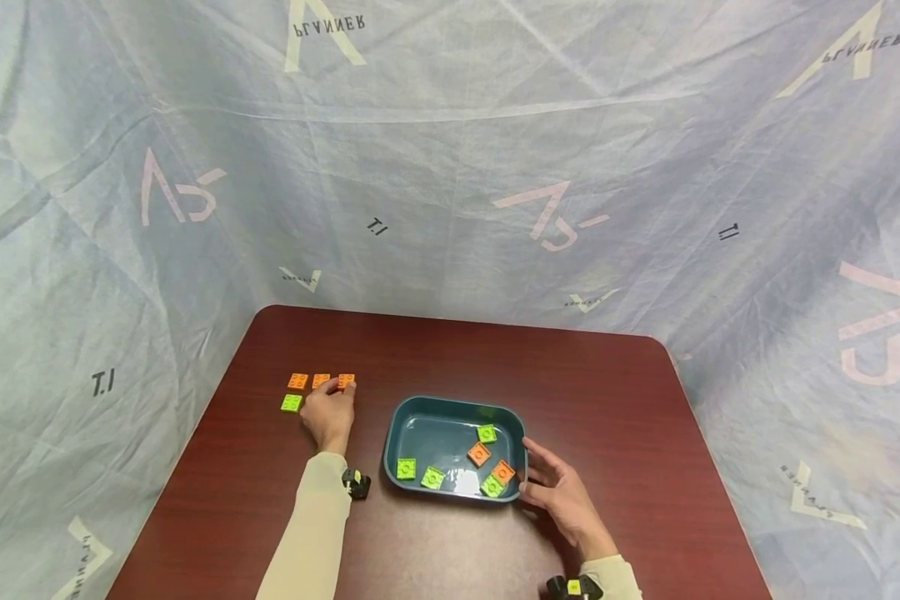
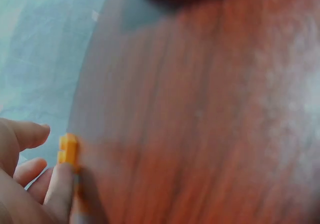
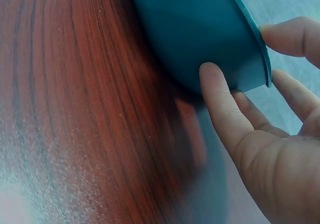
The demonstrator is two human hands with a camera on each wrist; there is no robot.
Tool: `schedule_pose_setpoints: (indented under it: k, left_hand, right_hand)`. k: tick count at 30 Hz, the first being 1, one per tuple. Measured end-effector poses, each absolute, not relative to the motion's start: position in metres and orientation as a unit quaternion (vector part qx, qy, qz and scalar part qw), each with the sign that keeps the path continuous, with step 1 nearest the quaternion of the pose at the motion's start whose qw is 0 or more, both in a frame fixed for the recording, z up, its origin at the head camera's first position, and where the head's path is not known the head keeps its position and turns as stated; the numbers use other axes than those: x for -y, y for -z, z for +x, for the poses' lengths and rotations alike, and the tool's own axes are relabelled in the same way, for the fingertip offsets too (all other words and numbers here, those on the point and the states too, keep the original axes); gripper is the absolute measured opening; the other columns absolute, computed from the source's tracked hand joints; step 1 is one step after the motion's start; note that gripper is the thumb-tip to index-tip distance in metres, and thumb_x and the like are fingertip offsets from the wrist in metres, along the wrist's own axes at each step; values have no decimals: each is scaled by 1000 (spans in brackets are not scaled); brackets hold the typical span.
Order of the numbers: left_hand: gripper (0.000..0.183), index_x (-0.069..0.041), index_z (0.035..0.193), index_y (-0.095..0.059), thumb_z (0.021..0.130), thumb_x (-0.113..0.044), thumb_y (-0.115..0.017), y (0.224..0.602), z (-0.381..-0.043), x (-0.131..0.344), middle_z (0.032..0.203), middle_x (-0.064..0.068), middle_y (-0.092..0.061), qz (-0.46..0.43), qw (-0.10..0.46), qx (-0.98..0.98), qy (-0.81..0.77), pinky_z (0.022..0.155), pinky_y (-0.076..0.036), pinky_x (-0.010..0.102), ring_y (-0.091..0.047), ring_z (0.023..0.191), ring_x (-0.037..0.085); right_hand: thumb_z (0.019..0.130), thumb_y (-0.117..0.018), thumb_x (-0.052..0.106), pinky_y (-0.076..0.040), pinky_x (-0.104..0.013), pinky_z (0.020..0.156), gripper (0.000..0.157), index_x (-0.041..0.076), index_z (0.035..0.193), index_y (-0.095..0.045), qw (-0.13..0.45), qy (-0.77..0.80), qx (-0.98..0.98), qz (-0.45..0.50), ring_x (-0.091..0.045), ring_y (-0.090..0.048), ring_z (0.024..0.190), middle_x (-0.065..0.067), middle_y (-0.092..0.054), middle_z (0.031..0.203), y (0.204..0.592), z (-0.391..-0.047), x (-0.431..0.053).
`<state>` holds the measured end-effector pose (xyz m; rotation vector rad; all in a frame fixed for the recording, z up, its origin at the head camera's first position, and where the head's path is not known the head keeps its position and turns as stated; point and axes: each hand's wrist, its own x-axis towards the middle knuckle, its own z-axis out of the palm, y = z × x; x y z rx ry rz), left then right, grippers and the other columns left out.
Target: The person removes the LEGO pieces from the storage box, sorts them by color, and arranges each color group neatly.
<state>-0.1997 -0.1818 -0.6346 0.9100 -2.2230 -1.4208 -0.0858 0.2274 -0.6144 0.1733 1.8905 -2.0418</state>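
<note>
My left hand reaches to a row of orange toy bricks at the table's left. Its thumb is right at the rightmost orange brick; in the left wrist view the thumb overlaps this brick while the other fingers stand apart from it. A lime green brick lies just left of the hand. At the right end of a dark teal tray, my right hand rests its fingertips on the outer wall. Close up, the thumb lies against the tray's wall, with another fingertip at the rim.
Inside the tray lie several loose bricks, green and orange, mostly toward its right end. The reddish-brown wooden table has rounded far corners. Pale printed sheeting hangs around its far and side edges.
</note>
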Motion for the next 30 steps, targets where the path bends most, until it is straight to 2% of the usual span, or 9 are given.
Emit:
schedule_pose_setpoints:
  k: [6,12,17,20,27,30]
  left_hand:
    - [45,-11,128,-77,91,-33,-85,619,-190,181,120,15,-79,306,155,768,541,91,-62,53,-76,110,34]
    - [49,-17,131,-76,89,-40,-86,599,-178,173,116,9,-81,256,129,786,548,99,-57,49,-75,112,30]
    - [41,-27,124,-79,87,-45,-87,584,-163,160,106,2,-83,202,89,799,559,78,-62,39,-80,94,29]
    - [36,-29,121,-79,88,-41,-87,577,-155,152,104,2,-83,160,60,790,588,70,-64,35,-81,87,31]
    - [37,-25,124,-79,89,-30,-88,564,-148,140,108,3,-82,76,4,789,609,76,-66,32,-80,93,18]
    - [36,-21,125,-79,89,-26,-87,558,-149,135,111,4,-82,31,-14,808,588,77,-65,33,-80,94,17]
  right_hand:
    - [86,-72,-11,-63,-40,91,84,13,162,-45,175,722,-668,53,-40,-58,134,-28,-47,158,613,-86,-228]
    - [87,-72,-11,-63,-40,90,83,13,161,-45,173,724,-666,51,-40,-59,133,-30,-49,155,612,-86,-228]
    - [87,-73,-10,-63,-40,91,83,12,162,-44,176,724,-665,49,-40,-59,133,-30,-48,156,612,-85,-228]
    - [86,-72,-10,-63,-40,91,83,12,162,-44,175,726,-663,48,-40,-59,133,-31,-48,156,613,-85,-228]
    - [85,-72,-11,-64,-39,89,85,13,162,-44,173,731,-659,45,-39,-59,132,-29,-48,156,614,-85,-229]
    - [85,-73,-11,-64,-39,89,85,12,162,-44,172,730,-660,42,-38,-59,132,-28,-48,156,615,-85,-229]
